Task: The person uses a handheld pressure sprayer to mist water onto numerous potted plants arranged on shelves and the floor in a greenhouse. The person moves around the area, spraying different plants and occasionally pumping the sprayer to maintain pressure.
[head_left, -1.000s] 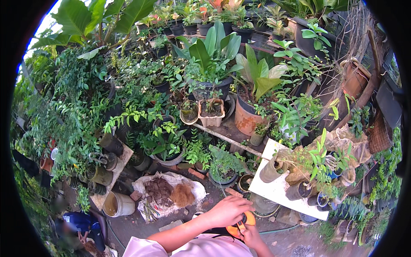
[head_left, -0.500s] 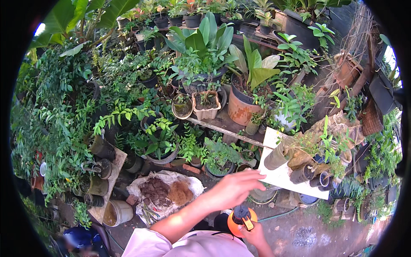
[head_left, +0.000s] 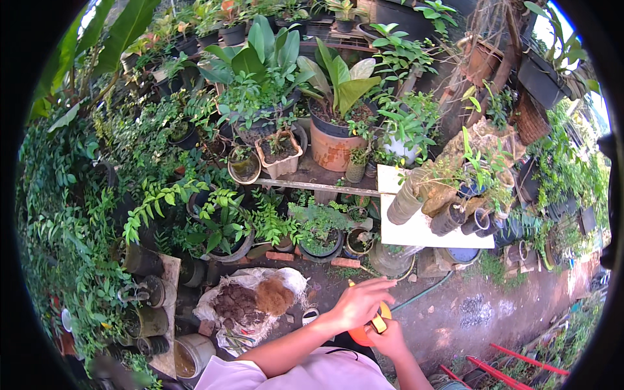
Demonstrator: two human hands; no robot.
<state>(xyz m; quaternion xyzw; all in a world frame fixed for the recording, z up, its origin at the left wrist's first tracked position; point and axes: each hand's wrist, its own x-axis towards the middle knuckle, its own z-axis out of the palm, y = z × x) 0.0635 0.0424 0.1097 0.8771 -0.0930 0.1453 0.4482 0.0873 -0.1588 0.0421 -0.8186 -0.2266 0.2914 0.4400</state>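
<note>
An orange pump sprayer (head_left: pixel 359 337) with a yellow trigger (head_left: pixel 378 322) is in front of my body. My right hand (head_left: pixel 389 339) is wrapped round its handle by the trigger. Over the sprayer's dark top lies my left hand (head_left: pixel 361 303), its fingers stretched out toward the right. That hand hides most of the top, and whether the palm presses on it I cannot tell. A small yellow tip (head_left: pixel 351 283) shows just beyond the left hand.
A white board (head_left: pixel 416 235) bearing tubular pots stands ahead right. Left of my arms lies an opened sack (head_left: pixel 296 281) with dark soil and brown fibre. A bucket (head_left: pixel 201 348) stands near left. A green hose (head_left: pixel 426 290) crosses the ground; red bars (head_left: pixel 497 372) lie near right.
My left hand has come down and back from near the white board onto the sprayer's top. The view has turned right, bringing the red bars in. My right hand keeps hold of the sprayer.
</note>
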